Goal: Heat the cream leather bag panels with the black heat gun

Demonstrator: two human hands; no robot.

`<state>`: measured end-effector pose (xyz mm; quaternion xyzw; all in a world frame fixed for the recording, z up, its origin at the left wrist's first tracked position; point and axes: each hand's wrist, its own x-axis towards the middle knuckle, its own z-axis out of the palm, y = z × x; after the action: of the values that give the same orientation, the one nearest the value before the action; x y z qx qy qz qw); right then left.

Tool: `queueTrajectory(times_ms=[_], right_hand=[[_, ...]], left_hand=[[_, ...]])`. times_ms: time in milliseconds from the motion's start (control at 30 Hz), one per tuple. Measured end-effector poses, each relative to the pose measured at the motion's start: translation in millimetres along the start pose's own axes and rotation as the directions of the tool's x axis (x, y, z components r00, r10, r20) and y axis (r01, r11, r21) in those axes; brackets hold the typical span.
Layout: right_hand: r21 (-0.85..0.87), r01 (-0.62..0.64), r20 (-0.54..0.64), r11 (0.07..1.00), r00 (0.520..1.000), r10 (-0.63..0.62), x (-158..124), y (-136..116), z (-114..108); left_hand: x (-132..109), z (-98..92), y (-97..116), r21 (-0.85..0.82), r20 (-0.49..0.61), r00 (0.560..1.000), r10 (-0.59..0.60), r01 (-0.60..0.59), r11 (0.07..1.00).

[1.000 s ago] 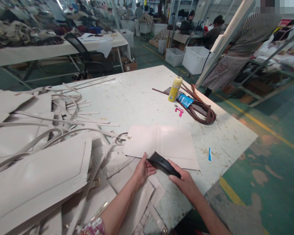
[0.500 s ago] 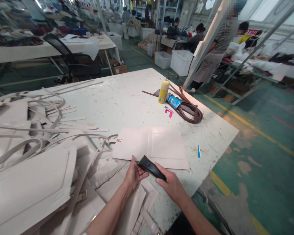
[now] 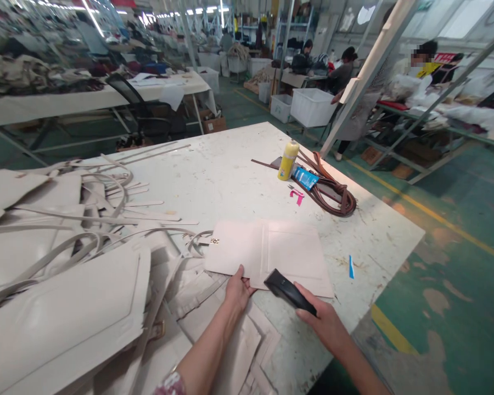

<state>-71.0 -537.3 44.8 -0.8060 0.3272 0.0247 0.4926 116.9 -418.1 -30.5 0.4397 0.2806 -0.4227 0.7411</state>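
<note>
Pale pieces, heap: near left, straps tangled among flat parts, close against the panel; a likely snag.

Table, near edge: under the right forearm, slanting away to the right.

Right hand: closed round the rear of a black handheld tool, tool head by the panel's near edge; contact, cannot tell.

Left hand: pinching the near edge, thumb on top, fingers partly hidden below.

Pale panel, one: flat on the table, just beyond both hands; raised seam across the middle, metal clasp at left. Probably light, bendable but self-supporting, smooth, perhaps slippery, easily scuffed. Best hold: near edge or right corners, well off the clasp.

Blue-and-white scrap: right of panel.

Room for moving: right and far of the panel, as far as pink scraps, coiled brown straps and upright yellow bottle; far corner of table behind.
</note>
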Motion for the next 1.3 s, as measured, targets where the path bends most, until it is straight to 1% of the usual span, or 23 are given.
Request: queueTrajectory(times_ms=[100, 200, 233, 333, 400, 500, 567, 633, 700, 800, 867, 900, 1000, 1100, 1200, 1300], right_hand=[[0.006, 0.03, 0.046, 1.0, 0.998, -0.031, 8.4, -10.7, 13.8], [0.04, 0.04, 0.053, 0.998, 0.998, -0.042, 22.0, -18.6, 23.1], [0.057, 0.041, 0.034, 0.998, 0.998, -0.043, 26.2, -19.4, 23.2], [0.08, 0.021, -0.077, 0.997, 0.997, -0.015, 33.5, -18.6, 15.4], [0.068, -0.001, -0.106, 0.998, 0.994, 0.008, 34.0, -17.9, 7.8], [0.048, -0.008, -0.028, 0.999, 1.0, 0.01, 31.8, -18.7, 3.1], [0.049, 0.002, 0.031, 0.999, 1.0, -0.003, 31.3, -19.5, 7.2], [0.055, 0.011, 0.056, 0.998, 0.998, -0.014, 32.6, -18.9, 14.2], [0.062, 0.007, 0.016, 0.998, 1.0, -0.008, 35.8, -16.8, 19.1], [0.046, -0.005, -0.118, 0.999, 0.993, 0.01, 44.7, -14.0, 14.1], [-0.018, -0.016, -0.157, 1.0, 0.988, 0.013, 54.7, -16.4, 2.6], [-0.07, -0.018, -0.147, 0.997, 0.989, 0.007, 61.2, -19.7, -4.2], [-0.261, -0.016, -0.07, 0.965, 0.998, -0.002, 86.9, -37.7, -22.1], [-0.398, -0.039, -0.041, 0.917, 0.999, 0.024, 116.5, -59.7, -30.6], [-0.432, -0.058, -0.052, 0.9, 0.998, 0.039, 141.2, -75.2, -32.4], [-0.419, -0.045, -0.048, 0.907, 0.998, 0.028, 157.0, -82.6, -28.9]], left_hand=[[0.6, -1.5, -2.6, 0.015, -0.01, 1.0, 0.011, -0.011, 1.0], [-2.4, -4.0, -4.2, 0.025, 0.002, 1.0, 0.006, -0.006, 1.0], [-3.5, -4.6, -4.3, 0.022, 0.005, 1.0, 0.004, -0.004, 1.0], [-5.6, -5.5, -4.0, 0.004, 0.007, 1.0, 0.004, -0.004, 1.0], [-5.1, -5.2, -3.9, -0.004, 0.015, 1.0, 0.004, -0.004, 1.0], [-0.4, -2.4, -4.7, -0.011, 0.029, 0.999, 0.018, -0.017, 1.0], [4.2, 1.0, -5.9, -0.011, 0.002, 0.999, 0.04, -0.04, 0.999], [7.7, 4.2, -7.6, -0.005, -0.04, 0.997, 0.065, -0.065, 0.998], [7.8, 5.6, -10.7, 0.007, -0.075, 0.993, 0.086, -0.086, 0.996], [0.7, 2.0, -19.7, 0.029, -0.115, 0.988, 0.107, -0.105, 0.994], [-5.6, -3.5, -28.0, 0.058, -0.142, 0.983, 0.117, -0.11, 0.992], [-8.0, -6.5, -32.2, 0.085, -0.151, 0.98, 0.13, -0.119, 0.989], [-10.2, -14.3, -41.0, 0.201, -0.16, 0.965, 0.207, -0.173, 0.964], [-7.3, -17.9, -42.1, 0.284, -0.164, 0.951, 0.261, -0.208, 0.936], [-5.7, -18.2, -40.0, 0.271, -0.157, 0.956, 0.249, -0.201, 0.941], [-7.8, -14.3, -42.6, 0.205, -0.135, 0.968, 0.21, -0.18, 0.962]])
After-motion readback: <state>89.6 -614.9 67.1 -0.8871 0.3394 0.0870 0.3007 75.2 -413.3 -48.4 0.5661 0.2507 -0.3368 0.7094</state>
